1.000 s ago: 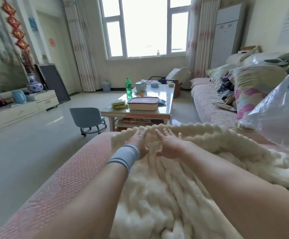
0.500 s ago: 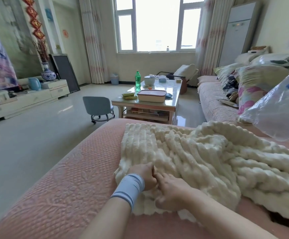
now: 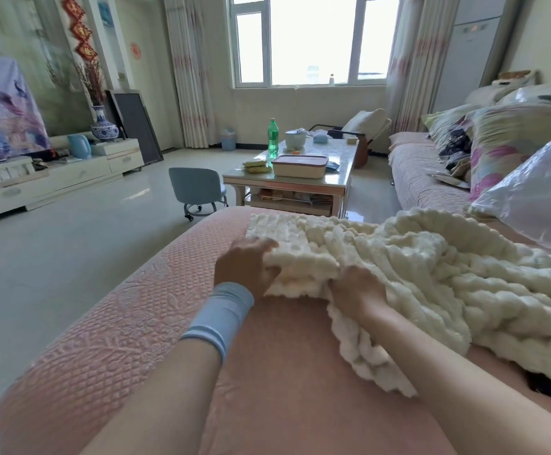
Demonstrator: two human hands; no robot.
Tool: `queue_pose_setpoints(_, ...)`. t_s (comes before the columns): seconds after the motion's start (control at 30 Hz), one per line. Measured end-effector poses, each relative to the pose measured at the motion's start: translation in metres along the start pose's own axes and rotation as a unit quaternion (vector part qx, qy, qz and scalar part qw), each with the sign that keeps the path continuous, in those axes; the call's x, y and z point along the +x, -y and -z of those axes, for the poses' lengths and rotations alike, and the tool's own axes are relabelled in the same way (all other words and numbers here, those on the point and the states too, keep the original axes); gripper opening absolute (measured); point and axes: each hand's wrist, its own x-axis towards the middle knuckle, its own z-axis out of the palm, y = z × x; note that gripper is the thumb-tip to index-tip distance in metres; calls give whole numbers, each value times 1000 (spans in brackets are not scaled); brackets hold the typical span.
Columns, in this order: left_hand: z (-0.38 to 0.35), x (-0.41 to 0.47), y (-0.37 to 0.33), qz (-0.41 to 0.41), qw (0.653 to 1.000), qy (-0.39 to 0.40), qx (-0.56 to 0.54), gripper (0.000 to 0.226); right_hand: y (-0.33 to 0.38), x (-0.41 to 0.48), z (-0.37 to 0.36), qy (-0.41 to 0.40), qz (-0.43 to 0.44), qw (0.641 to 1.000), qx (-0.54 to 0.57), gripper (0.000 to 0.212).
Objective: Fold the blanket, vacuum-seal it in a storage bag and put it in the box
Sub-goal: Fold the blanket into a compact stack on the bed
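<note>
Gripping a fold of the cream chunky-knit blanket (image 3: 431,274), the left hand (image 3: 246,269) has its fingers curled over the top of the raised edge and its thumb beneath. The right hand (image 3: 356,292) clutches the same fold just beside it, fingertips hidden under the pile. The two hands are a little apart along that edge. A pale blue wristband (image 3: 220,316) circles the left wrist. The blanket lies on the pink textured sofa cover (image 3: 129,323), its far part spread flat and the rest heaped in loose ridges towards the right. A clear plastic storage bag (image 3: 536,198) lies at the right edge of the view, near the heap, against floral cushions (image 3: 504,142). Beyond the sofa stands a glass-topped bench (image 3: 339,185) carrying a flat lidded box (image 3: 299,165) and a green bottle (image 3: 273,137), with a small blue chair (image 3: 197,188) on castors to its left.
</note>
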Motion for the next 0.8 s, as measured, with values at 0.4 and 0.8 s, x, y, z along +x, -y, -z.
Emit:
queue_pose_setpoints(0.4, -27, 2, -8, -75, 996, -47, -23, 126, -5, 11, 19, 54, 1, 997, 62, 32)
queue_pose_setpoints(0.8, 40, -25, 70, 23, 990, 29, 133, 32, 41, -44, -1, 177, 227, 956, 51, 81)
